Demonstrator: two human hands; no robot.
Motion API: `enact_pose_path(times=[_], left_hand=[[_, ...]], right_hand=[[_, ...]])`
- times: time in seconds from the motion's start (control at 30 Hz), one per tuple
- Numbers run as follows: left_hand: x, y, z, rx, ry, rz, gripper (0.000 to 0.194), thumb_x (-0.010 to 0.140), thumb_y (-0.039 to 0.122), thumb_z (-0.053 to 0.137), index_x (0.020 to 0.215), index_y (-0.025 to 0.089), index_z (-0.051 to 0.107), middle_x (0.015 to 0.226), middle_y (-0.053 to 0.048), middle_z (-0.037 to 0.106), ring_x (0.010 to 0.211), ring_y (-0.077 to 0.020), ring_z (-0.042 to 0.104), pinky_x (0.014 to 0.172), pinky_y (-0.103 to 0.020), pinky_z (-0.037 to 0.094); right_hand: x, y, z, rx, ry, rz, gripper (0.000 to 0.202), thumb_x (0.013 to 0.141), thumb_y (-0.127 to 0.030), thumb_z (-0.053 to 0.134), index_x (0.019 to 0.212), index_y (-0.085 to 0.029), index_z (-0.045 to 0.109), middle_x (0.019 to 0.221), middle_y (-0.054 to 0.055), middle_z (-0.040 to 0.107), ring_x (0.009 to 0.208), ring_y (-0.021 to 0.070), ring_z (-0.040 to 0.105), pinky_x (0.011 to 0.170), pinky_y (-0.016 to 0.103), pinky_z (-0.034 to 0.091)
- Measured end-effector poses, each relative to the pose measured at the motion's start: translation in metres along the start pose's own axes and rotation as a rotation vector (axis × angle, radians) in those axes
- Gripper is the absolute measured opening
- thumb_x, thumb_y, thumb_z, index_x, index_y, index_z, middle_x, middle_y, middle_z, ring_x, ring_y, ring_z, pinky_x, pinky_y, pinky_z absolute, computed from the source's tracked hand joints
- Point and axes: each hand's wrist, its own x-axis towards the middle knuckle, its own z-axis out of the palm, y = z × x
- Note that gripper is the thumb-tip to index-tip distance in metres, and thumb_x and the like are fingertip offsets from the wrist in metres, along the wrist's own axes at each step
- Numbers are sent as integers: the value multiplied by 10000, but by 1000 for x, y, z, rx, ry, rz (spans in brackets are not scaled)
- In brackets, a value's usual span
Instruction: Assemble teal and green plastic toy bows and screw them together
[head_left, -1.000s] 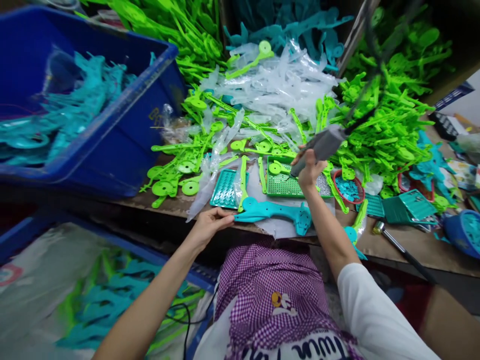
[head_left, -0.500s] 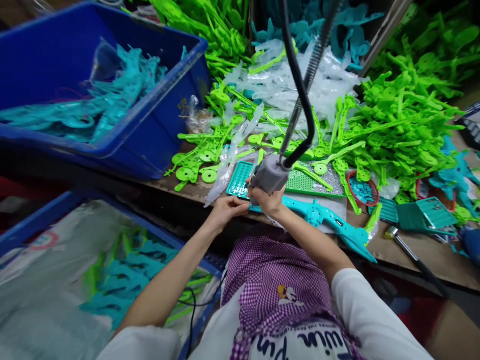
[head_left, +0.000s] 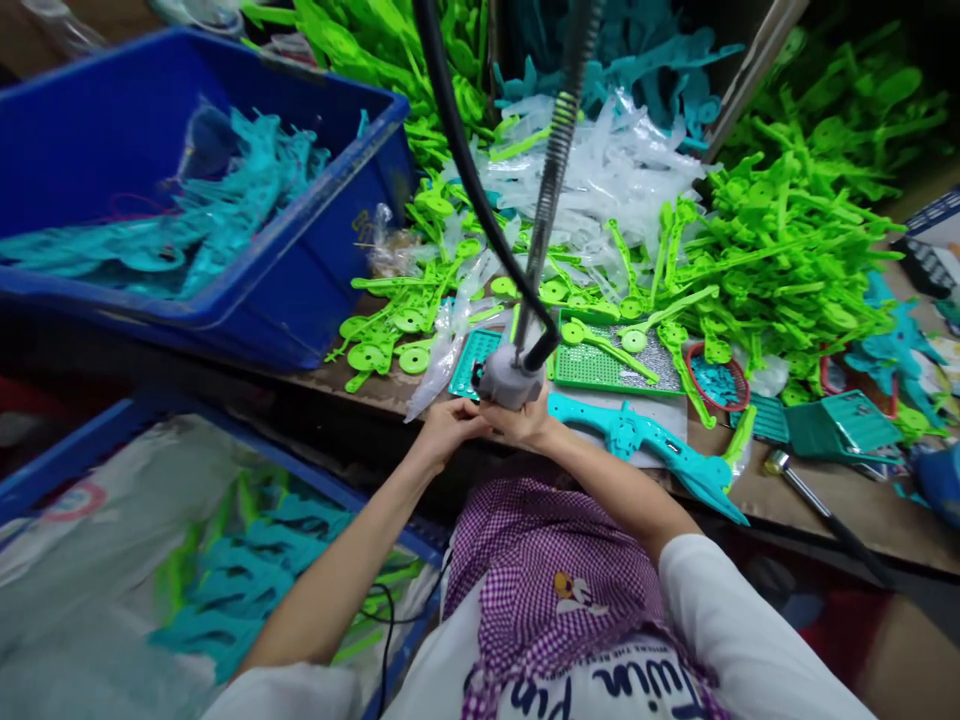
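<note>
My right hand (head_left: 521, 415) is wrapped round a grey electric screwdriver (head_left: 510, 380), which hangs from a coiled spring with a black cable. Close against it, my left hand (head_left: 448, 428) has its fingers pinched together near the left end of a long turquoise plastic part (head_left: 626, 430). What those fingertips hold is too small to make out. The turquoise part lies along the table's front edge. Just behind the tool sit a turquoise tray (head_left: 469, 362) of small pieces and a green perforated tray (head_left: 600, 365).
A blue bin (head_left: 300, 270) of turquoise parts stands at left, a second blue crate (head_left: 45, 470) below it. Bright green parts (head_left: 795, 240) and translucent pieces (head_left: 592, 170) are heaped behind. A red basket (head_left: 716, 378) and a hammer (head_left: 810, 490) lie at right.
The screwdriver and my right hand have moved left and slightly down, closer to my left hand. The spring and cable have swung left. The view has shifted a little.
</note>
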Motion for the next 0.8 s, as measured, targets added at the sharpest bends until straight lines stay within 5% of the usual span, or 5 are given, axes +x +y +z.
enact_pose_path(times=[0.2,0.4,0.8], left_hand=[[-6,5,2,-77,-19,-105,467,435,468,907,682,134,693,699,-39,710,649,-156,659,713,-333,593],[-6,5,1,-60,-12,-117,477,433,492,910,663,141,684,699,-27,702,639,-148,658,699,-319,598],[-6,3,-1,-6,3,-135,476,436,512,904,658,153,684,709,-41,713,648,-163,674,683,-303,598]], right_hand=[[36,1,-67,140,557,41,443,805,-636,551,756,-202,623,508,-41,516,442,120,523,459,262,451],[66,33,-123,-25,570,63,429,770,-602,623,640,-195,581,472,-57,499,402,93,479,443,252,387],[60,50,-129,7,610,74,438,773,-611,600,616,-202,577,467,-49,509,411,104,516,448,255,429]])
